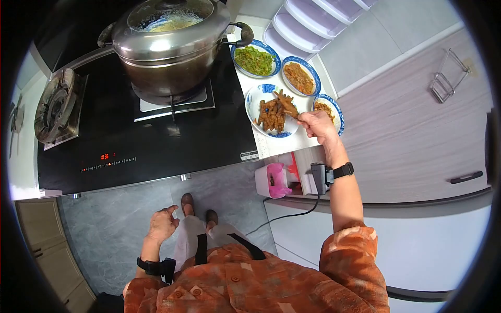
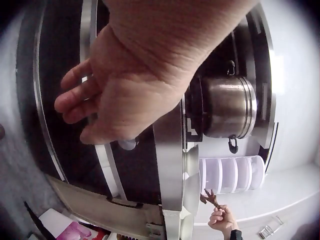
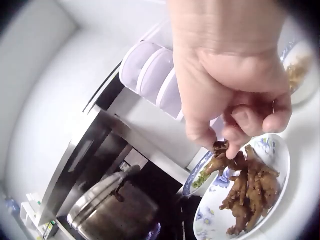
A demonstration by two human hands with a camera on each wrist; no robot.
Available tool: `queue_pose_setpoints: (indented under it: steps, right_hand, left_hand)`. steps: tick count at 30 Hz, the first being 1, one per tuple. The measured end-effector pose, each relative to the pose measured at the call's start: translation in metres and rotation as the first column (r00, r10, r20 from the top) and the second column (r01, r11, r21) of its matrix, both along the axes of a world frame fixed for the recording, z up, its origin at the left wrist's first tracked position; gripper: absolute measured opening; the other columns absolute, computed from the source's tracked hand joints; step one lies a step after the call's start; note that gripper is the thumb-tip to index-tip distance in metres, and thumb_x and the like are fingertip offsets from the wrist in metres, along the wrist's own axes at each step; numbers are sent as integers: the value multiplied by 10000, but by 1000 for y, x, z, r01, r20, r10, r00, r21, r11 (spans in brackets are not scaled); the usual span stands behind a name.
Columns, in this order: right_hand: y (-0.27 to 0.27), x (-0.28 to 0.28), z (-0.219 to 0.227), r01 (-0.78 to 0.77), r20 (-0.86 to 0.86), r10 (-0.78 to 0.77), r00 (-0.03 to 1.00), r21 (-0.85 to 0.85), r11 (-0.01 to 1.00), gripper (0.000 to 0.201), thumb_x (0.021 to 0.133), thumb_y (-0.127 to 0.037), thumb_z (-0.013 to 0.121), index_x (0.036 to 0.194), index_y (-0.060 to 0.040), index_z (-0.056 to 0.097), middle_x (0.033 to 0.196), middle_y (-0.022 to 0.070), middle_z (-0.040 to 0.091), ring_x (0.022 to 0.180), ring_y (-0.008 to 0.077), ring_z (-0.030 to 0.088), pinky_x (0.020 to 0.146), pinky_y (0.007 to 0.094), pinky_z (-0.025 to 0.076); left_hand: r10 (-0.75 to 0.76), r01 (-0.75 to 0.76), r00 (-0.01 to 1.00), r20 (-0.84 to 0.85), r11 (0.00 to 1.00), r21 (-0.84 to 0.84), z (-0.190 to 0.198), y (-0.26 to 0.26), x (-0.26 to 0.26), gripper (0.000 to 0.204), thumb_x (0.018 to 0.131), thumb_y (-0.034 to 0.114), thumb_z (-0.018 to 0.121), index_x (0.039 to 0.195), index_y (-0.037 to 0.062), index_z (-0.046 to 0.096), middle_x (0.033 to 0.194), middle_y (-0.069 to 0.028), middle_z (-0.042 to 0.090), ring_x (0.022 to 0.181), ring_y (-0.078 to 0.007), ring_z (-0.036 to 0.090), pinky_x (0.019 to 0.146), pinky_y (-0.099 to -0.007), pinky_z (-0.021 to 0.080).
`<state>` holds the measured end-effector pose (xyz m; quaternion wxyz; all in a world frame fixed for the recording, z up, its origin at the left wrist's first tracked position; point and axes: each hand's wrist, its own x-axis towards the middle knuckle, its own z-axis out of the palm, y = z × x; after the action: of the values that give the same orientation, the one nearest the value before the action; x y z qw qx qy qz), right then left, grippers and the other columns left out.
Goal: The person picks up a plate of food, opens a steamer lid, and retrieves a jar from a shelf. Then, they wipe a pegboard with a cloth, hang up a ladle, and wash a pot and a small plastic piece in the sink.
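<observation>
My right hand [image 1: 319, 127] pinches the end of a brown chicken foot [image 1: 286, 104] above a blue-and-white plate [image 1: 252, 99] of several more chicken feet [image 1: 271, 117]. In the right wrist view, thumb and fingers of the right hand [image 3: 235, 100] meet on the held piece [image 3: 218, 160], over the plate [image 3: 205, 220]. Away from the counter, my left hand [image 1: 163, 223] hangs in front of the body, fingers loosely bent and holding nothing. The left wrist view shows that hand [image 2: 125, 95] large, its fingers apart from any object.
A large steel pot [image 1: 167, 57] stands on the black cooktop [image 1: 203, 151], a second burner [image 1: 56, 107] at left. Bowls of green food [image 1: 254, 61], shredded food [image 1: 299, 78] and small brown pieces [image 1: 324, 109] surround the plate. Behind them stands a white tiered rack [image 1: 302, 28]. Below is a pink-lined bin [image 1: 274, 181].
</observation>
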<state>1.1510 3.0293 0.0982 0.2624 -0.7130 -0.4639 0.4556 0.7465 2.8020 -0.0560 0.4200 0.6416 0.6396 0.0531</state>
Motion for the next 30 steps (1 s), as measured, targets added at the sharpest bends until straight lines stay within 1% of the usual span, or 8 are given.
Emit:
queue_pose_setpoints:
  steps: [4, 9, 12, 13, 15, 16, 22, 30]
  right_hand:
    - [-1, 4, 1, 51, -167, -53, 985, -14, 999, 174, 743, -153, 602, 719, 17, 626, 520, -24, 486, 384, 48, 372, 361, 200, 306]
    - [-4, -25, -19, -84, -93, 88, 992, 50, 995, 178, 762, -190, 624, 695, -25, 639, 512, -40, 483, 406, 48, 398, 381, 199, 338]
    - [0, -45, -40, -165, 284, 100, 954, 218, 962, 236, 737, -237, 651, 650, -18, 646, 531, 32, 561, 453, 151, 512, 447, 277, 414]
    - [0, -49, -45, -167, 283, 101, 954, 219, 961, 236, 737, -237, 651, 650, -18, 646, 531, 32, 561, 453, 151, 512, 447, 277, 414]
    - [-4, -62, -46, -305, 705, 129, 698, 130, 943, 235, 709, -310, 642, 712, -77, 673, 660, 117, 640, 628, 257, 622, 612, 363, 487]
    - [-5, -66, -46, -312, 719, 171, 673, 66, 948, 249, 721, -347, 628, 726, -104, 679, 710, 141, 644, 736, 315, 623, 673, 401, 483]
    - [-12, -65, -52, -364, 773, 168, 611, 86, 927, 266, 706, -352, 659, 715, -86, 674, 659, 129, 636, 668, 291, 623, 637, 384, 486]
    - [-16, -45, -47, -333, 691, 210, 692, 48, 942, 257, 712, -355, 647, 751, -103, 682, 711, 121, 650, 716, 287, 628, 678, 374, 486]
  left_hand:
    - [19, -19, 1000, -4, 1000, -23, 1, -2, -1, 426, 706, 120, 618, 1126, 68, 567, 772, -137, 628, 764, -298, 608, 734, -364, 477]
    - [11, -11, 1000, -10, 1000, -20, -4, -7, 1, 427, 705, 119, 620, 1126, 68, 567, 767, -137, 628, 760, -298, 607, 733, -363, 477]
    - [4, -5, 1000, -11, 1000, -19, -7, -9, 1, 428, 703, 119, 623, 1125, 67, 569, 765, -137, 627, 755, -297, 608, 731, -362, 478]
    - [7, -7, 1000, -13, 1000, -23, -8, -11, 2, 428, 702, 119, 624, 1123, 67, 570, 765, -138, 627, 752, -296, 608, 729, -361, 478]
    - [18, -18, 1000, -14, 1000, -19, -7, -13, 3, 427, 701, 119, 626, 1121, 68, 571, 763, -137, 627, 751, -294, 609, 727, -362, 478]
    - [27, -28, 1000, -15, 999, -16, -7, -14, 3, 426, 700, 120, 628, 1119, 70, 573, 761, -136, 627, 749, -293, 609, 726, -362, 479]
    - [57, -57, 998, -12, 998, 12, -13, -21, 2, 432, 667, 107, 617, 1094, 51, 580, 722, -128, 631, 710, -282, 619, 699, -347, 491]
    - [38, -40, 999, -39, 998, -56, -7, -19, 7, 423, 706, 134, 626, 1123, 84, 572, 783, -133, 626, 777, -297, 606, 739, -362, 480]
